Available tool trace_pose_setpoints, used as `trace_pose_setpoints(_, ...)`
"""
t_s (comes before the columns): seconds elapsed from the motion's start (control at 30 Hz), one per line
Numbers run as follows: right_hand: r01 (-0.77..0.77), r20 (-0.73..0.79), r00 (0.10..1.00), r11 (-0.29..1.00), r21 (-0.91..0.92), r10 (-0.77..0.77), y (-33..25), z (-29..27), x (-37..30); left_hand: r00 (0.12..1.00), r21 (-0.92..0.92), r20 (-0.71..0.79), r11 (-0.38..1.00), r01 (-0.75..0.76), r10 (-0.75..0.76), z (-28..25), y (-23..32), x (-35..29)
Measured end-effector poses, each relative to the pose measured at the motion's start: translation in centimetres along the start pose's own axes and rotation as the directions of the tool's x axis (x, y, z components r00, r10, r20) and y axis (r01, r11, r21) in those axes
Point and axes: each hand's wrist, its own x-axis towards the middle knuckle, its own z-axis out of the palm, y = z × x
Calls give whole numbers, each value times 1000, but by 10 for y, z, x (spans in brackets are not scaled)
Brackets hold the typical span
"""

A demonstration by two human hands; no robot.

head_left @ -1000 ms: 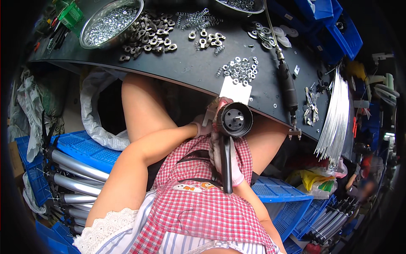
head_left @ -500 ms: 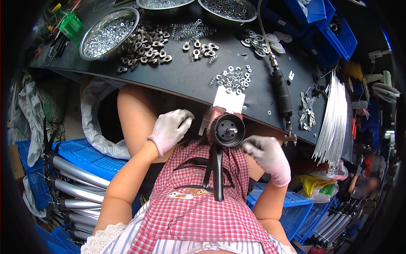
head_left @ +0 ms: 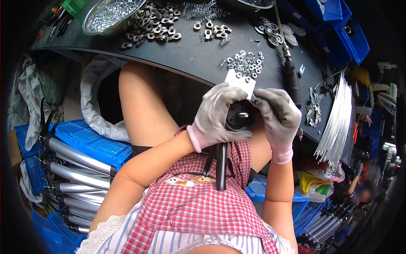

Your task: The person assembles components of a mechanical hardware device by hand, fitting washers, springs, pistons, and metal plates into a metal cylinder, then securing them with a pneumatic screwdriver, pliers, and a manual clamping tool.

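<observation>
My gloved left hand curls around the left side of a black round plastic housing, thumb below and fingers above. A short metal stud sticks out of the housing's face. From its lower side a black lever handle hangs down over my checked apron. My gloved right hand is beside the housing's upper right, fingers bent and tips pressed together. Whatever those fingertips hold is too small to make out. Just beyond the hands are a white block and a pile of small metal nuts or washers.
On the dark bench lie metal eye pieces, springs and discs. A black air tool lies right of the nuts, before a bundle of metal rods. Blue crates with silver tubes stand at my left.
Both hands have come inward and up to the housing; the left now holds it. The right has closed its fingertips near the rim. The view has shifted, so the bench sits higher.
</observation>
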Motion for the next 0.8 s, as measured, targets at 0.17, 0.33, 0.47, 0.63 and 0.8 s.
trace_pose_setpoints(0.17,301,212,943,927,-221,-256,-19,-9,-14,997,18,-75,1000,-6,8,2,5,3)
trace_pose_setpoints(0.33,-75,278,957,996,-52,87,-26,-11,-6,999,-9,-44,1000,9,-10,5,1,2)
trace_pose_setpoints(0.47,-110,401,908,992,-58,124,-25,-15,10,999,-4,-48,1000,14,-14,3,3,0)
trace_pose_setpoints(0.63,-55,465,883,998,-33,64,-29,-24,12,998,-32,20,997,68,-67,0,1,-1)
trace_pose_setpoints(0.8,36,357,934,995,-91,-1,-25,-18,4,996,-24,-83,1000,13,-15,9,-5,-4)
